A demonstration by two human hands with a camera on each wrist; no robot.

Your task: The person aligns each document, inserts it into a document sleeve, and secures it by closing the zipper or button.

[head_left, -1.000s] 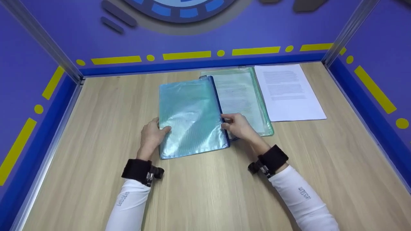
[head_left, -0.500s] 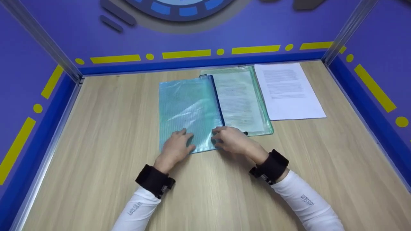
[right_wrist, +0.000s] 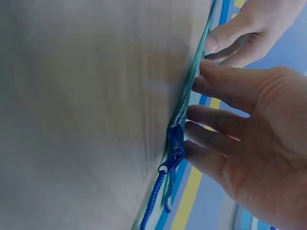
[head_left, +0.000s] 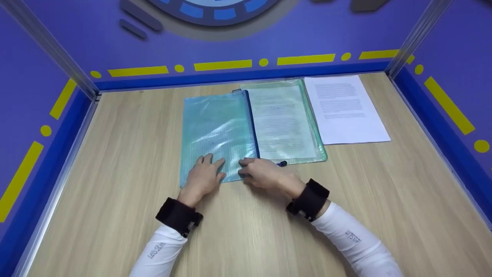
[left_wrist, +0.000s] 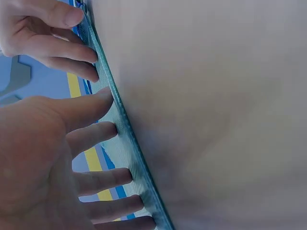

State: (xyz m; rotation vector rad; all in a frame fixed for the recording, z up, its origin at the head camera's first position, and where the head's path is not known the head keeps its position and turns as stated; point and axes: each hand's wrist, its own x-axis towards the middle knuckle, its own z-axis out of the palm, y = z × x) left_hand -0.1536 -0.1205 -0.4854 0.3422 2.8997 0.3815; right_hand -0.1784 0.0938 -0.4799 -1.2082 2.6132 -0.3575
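A translucent blue zip document bag (head_left: 217,123) lies flat on the table, its dark blue zip edge (head_left: 251,121) on the right. My left hand (head_left: 202,177) rests its spread fingertips on the bag's near left part. Close by, my right hand (head_left: 265,173) touches the near right corner with fingers extended, not curled round it. In both wrist views the fingertips press on the bag from above. A blue zip slider (right_wrist: 176,139) with a cord hangs beside my right fingers in the right wrist view. Partly beneath the blue bag is a green zip bag (head_left: 286,127) with printed paper inside.
A stack of printed white paper (head_left: 346,111) lies right of the green bag, close to the back wall. Blue-purple panels (head_left: 215,50) enclose the wooden table (head_left: 127,154) at the back and sides.
My hands have left the bag's side edges and now rest on its near part. The blue bag has slid a little to the left, and more of the green bag shows.
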